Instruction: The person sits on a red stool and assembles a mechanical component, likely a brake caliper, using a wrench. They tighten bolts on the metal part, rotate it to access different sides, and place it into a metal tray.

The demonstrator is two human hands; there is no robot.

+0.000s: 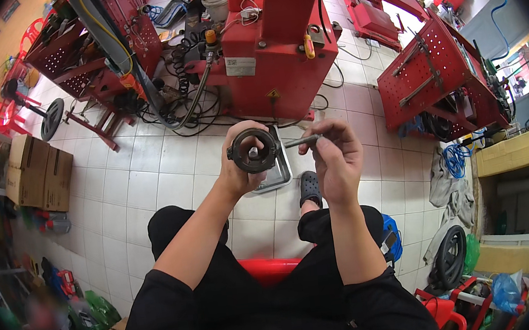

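Two hands up at chest height over the tiled floor (149,170): dark metal ring (253,150) in the left, thin metal rod (302,140) in the right.

Left hand (239,167) has its fingers curled shut around the ring's outer rim, open face toward the camera. Ring looks heavy, stiff, probably greasy, so the rim is the safe place to grip. Right hand (336,160) pinches the rod between thumb and fingertips, tip just beside the ring's right edge; can't tell if they touch. Rod looks light and rigid, best held near its back end. Red machine (278,47) stands behind, metal tray (278,173) on the floor below.
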